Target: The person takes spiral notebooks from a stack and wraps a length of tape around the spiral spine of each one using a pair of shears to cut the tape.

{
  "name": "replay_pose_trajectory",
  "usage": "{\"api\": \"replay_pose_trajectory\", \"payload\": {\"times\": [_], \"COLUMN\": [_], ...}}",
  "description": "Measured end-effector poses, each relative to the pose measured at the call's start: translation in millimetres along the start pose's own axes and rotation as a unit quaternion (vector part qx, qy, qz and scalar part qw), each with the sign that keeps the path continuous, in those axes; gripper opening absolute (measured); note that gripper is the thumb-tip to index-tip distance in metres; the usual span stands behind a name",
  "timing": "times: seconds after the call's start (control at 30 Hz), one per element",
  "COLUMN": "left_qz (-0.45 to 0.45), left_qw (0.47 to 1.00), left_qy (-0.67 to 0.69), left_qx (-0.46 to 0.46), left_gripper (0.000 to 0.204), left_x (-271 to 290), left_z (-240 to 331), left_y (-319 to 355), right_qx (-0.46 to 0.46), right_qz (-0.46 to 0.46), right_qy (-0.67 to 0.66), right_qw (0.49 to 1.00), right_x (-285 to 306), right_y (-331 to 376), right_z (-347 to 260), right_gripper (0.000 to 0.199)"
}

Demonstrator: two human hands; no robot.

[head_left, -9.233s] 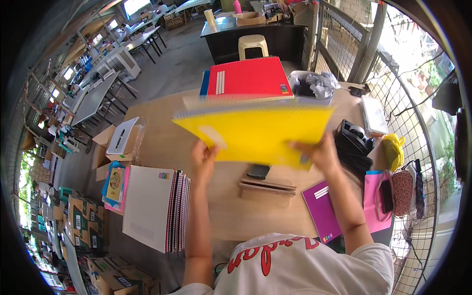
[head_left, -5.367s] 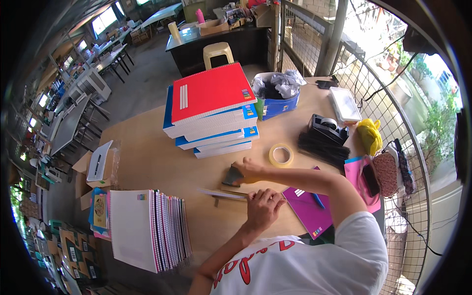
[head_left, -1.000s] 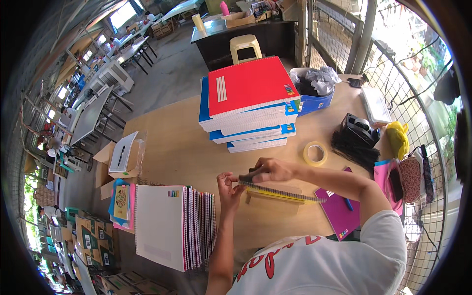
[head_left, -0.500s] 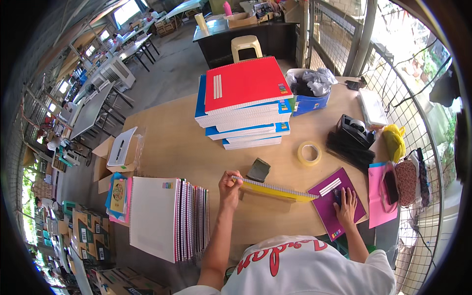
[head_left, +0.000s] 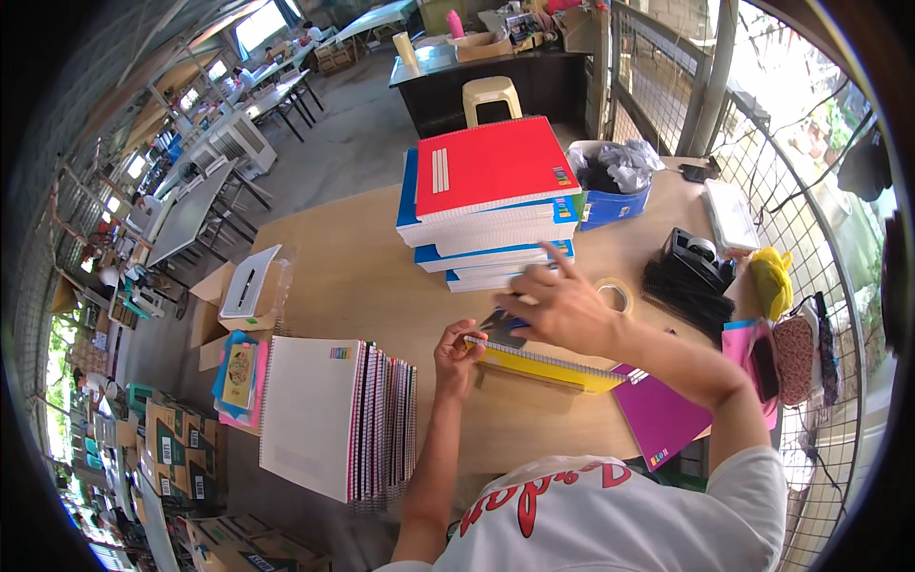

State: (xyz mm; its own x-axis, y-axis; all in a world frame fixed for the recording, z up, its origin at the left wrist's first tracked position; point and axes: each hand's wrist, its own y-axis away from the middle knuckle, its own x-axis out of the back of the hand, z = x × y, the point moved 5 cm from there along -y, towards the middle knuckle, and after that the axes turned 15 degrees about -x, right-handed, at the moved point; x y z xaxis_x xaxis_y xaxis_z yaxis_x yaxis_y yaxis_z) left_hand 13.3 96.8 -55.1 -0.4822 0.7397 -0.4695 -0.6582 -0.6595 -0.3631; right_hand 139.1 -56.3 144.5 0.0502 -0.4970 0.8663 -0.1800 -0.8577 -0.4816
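A yellow spiral notebook (head_left: 558, 368) lies flat on the wooden table (head_left: 334, 276) in front of me. My left hand (head_left: 457, 351) grips its left end at the spiral binding. My right hand (head_left: 562, 307) hovers above the notebook with fingers spread, over a small dark object (head_left: 500, 324) on the table; whether it touches that object I cannot tell. Behind them stands a tall stack of notebooks (head_left: 491, 212) with a red cover on top.
A row of upright spiral notebooks (head_left: 338, 415) stands at my left. A purple notebook (head_left: 658, 419) lies at my right, with a tape roll (head_left: 615, 294), black tape dispenser (head_left: 696, 253), black spiral coils (head_left: 686, 296) and blue bin (head_left: 615, 186) behind it. Cardboard boxes (head_left: 243, 286) sit at the left.
My right hand has left the purple notebook and swung left over the yellow notebook. My left hand stays on the yellow notebook's left end.
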Motion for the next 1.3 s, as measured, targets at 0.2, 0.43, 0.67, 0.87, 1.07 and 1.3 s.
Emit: {"api": "replay_pose_trajectory", "payload": {"times": [0.2, 0.43, 0.67, 0.87, 1.07, 1.3], "left_qz": [0.024, 0.021, 0.061, 0.022, 0.133, 0.197], "left_qw": [1.000, 0.999, 0.998, 0.995, 0.867, 0.864], "left_qy": [0.011, -0.005, -0.025, -0.082, -0.354, -0.441], "left_qx": [0.009, 0.031, 0.011, -0.057, -0.324, -0.144], "left_gripper": [0.050, 0.065, 0.071, 0.025, 0.051, 0.050], "left_x": [1, 6, -9, -4, -67, -65], "left_z": [0, 1, 3, -8, 104, 258], "left_y": [0, -2, -2, 19, 18, 57], "right_qx": [0.237, 0.314, -0.112, -0.192, -0.145, -0.228], "right_qz": [-0.051, -0.087, -0.289, -0.206, 0.063, 0.174], "right_qy": [0.181, 0.199, -0.024, -0.279, -0.418, -0.650], "right_qw": [0.953, 0.924, 0.950, 0.918, 0.895, 0.704], "right_x": [-43, -49, -73, -55, 66, 83], "right_y": [-40, -44, -17, 13, 0, -69], "right_z": [-38, -53, 2, 21, -18, -18], "right_gripper": [0.024, 0.019, 0.037, 0.058, 0.043, 0.046]}}
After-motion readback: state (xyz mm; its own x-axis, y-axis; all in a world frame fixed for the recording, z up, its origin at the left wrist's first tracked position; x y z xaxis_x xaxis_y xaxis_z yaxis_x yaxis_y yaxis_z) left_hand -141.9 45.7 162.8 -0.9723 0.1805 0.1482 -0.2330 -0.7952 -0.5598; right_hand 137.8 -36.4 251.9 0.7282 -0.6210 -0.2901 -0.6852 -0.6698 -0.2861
